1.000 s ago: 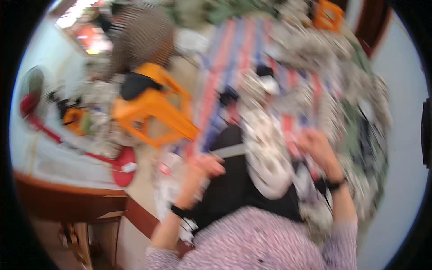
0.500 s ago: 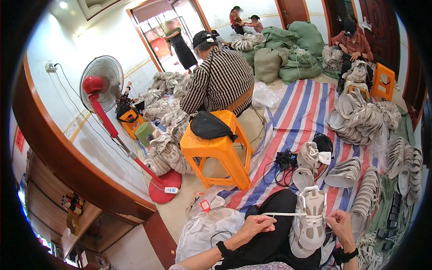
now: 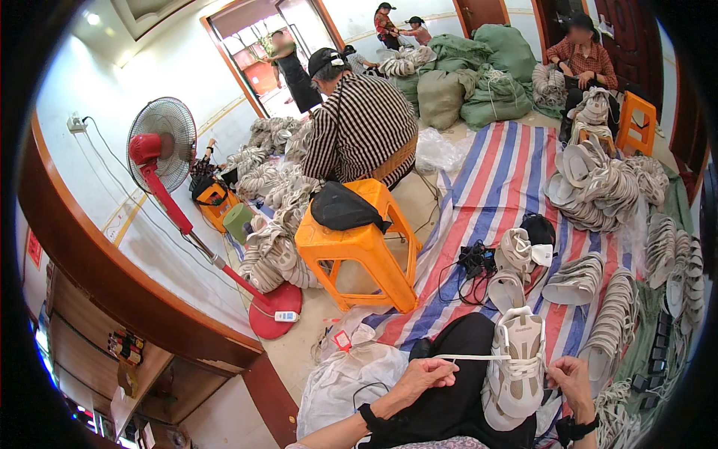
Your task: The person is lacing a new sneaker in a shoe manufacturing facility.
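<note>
A white and beige sneaker (image 3: 511, 387) rests on my dark-trousered lap, its toe toward me. My left hand (image 3: 428, 380) pinches a flat white shoelace (image 3: 479, 358), drawn taut leftward from the upper part of the lacing. Just right of the sneaker, my right hand (image 3: 571, 380) has thumb and forefinger pressed together; what lies between them is too small to make out. Lacing crosses the tongue in several rows. Both wrists carry black bands.
A striped sheet (image 3: 479, 194) covers the floor ahead, bearing stacked shoe parts (image 3: 607, 329) and black cables (image 3: 475, 262). An orange stool (image 3: 359, 239) holds a black cap. Left stands a red fan (image 3: 161, 165). A person in stripes (image 3: 363, 123) sits ahead; others sit farther back.
The view has shifted slightly. My hands, the taut shoelace and the sneaker keep nearly the same places. The seated person at the far right has raised their head.
</note>
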Tool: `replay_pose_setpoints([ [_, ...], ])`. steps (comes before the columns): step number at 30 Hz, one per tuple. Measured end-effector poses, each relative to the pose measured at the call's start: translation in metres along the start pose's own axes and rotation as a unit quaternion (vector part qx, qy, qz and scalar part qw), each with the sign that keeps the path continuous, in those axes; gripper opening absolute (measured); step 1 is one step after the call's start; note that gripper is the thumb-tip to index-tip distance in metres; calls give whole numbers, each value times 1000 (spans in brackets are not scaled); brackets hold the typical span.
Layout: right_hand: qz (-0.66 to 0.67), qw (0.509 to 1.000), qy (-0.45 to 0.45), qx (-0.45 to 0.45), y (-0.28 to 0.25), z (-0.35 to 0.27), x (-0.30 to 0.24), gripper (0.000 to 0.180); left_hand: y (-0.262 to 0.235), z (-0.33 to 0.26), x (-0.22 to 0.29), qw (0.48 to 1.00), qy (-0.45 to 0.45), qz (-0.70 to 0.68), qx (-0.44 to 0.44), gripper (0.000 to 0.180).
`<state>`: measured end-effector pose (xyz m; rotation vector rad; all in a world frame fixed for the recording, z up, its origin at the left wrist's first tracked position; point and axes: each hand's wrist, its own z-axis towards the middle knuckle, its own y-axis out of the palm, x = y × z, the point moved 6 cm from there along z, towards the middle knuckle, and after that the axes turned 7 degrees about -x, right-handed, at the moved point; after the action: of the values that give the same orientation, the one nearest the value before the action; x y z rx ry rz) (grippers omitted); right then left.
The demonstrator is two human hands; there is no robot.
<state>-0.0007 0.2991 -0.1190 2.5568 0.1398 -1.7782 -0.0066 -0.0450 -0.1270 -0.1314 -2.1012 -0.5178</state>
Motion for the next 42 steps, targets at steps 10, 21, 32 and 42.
replay_pose_setpoints([
  [10,23,1000,10,-12,-11,-2,18,7,0,1,3,1000,-15,-14,16,26],
  [21,43,998,-9,45,-19,-8,12,10,-2,4,5,999,-35,-10,13,24],
  [32,-10,997,11,76,-5,-27,-16,20,1,3,-7,1000,16,-1,-8,22],
  [42,22,997,-54,46,32,16,-47,11,-10,9,17,999,18,-20,20,22],
])
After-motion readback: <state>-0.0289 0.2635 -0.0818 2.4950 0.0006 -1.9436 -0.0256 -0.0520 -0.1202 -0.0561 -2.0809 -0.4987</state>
